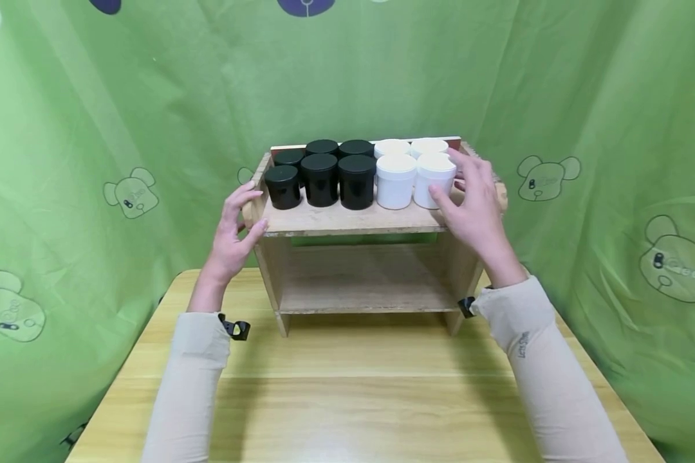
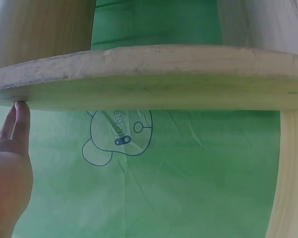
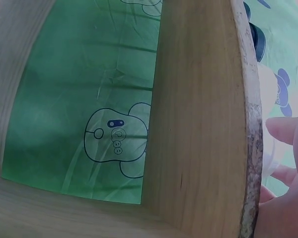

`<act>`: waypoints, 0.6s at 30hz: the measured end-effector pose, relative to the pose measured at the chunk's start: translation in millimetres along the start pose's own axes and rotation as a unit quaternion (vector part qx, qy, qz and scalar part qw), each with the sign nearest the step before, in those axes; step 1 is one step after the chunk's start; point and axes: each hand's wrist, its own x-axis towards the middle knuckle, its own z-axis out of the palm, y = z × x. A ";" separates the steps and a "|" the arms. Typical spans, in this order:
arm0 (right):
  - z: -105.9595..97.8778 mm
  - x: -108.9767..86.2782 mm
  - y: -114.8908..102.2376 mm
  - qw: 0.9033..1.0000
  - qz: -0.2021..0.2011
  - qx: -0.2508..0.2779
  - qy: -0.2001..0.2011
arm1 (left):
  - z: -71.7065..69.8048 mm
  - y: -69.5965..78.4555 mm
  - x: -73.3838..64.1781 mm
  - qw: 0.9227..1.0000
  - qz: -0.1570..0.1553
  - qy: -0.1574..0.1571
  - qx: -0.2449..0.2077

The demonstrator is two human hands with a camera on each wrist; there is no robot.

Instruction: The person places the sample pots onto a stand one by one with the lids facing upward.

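In the head view, white jars stand in two rows at the right end of a wooden shelf's top board (image 1: 347, 222). My right hand (image 1: 472, 199) holds the front right white jar (image 1: 434, 183), with the thumb on its front and the other fingers around its right side. The right wrist view shows the thumb against the white jar (image 3: 269, 148), partly hidden by the board edge. At the shelf's left end, my left hand (image 1: 231, 231) touches the side panel with extended fingers. The left wrist view shows the left hand's fingers (image 2: 21, 124) against the wood.
Black jars (image 1: 356, 183) stand in two rows left of the white ones; the front left black jar (image 1: 284, 188) is shorter. A lower shelf board (image 1: 365, 276) lies beneath. The shelf stands on a wooden table (image 1: 347, 411) before a green curtain (image 1: 208, 83).
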 end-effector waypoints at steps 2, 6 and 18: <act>0.0 -1.6 -0.2 1.000 -0.001 -0.007 0.000 | 0.5 0.1 -0.6 1.000 0.002 0.005 0.000; -1.3 -3.8 -1.2 1.000 -0.002 -0.029 0.006 | 1.7 -0.1 -0.4 1.000 0.004 0.013 0.001; -2.4 -11.7 -3.9 0.999 -0.006 -0.040 0.024 | 5.0 3.7 0.0 1.000 0.002 0.029 -0.003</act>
